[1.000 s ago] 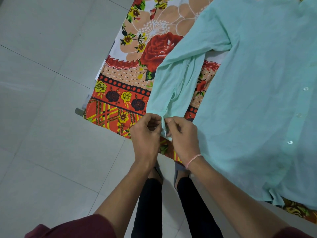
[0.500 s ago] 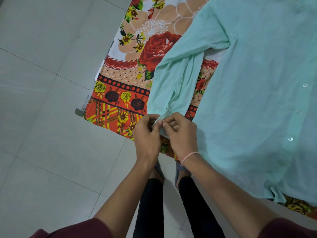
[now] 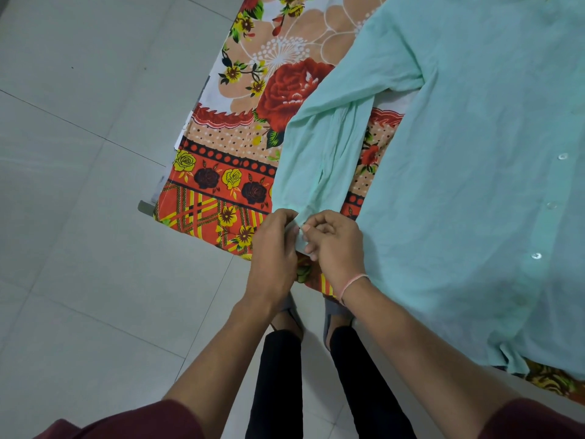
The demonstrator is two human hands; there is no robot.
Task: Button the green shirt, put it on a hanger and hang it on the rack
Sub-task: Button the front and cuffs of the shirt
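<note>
While both hands stay at the cuff, left hand, right hand, fingers pinching it closer.

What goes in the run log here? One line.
stage: buttoning | left hand, right hand: pinching sleeve cuff | green shirt: flat on floral sheet

Shirt lies flat on the patterned cloth. Its sleeve runs down the shirt's left side to the cloth's near edge. Left hand and right hand meet at the sleeve's end, touching. Floor lies left of the cloth.
</note>
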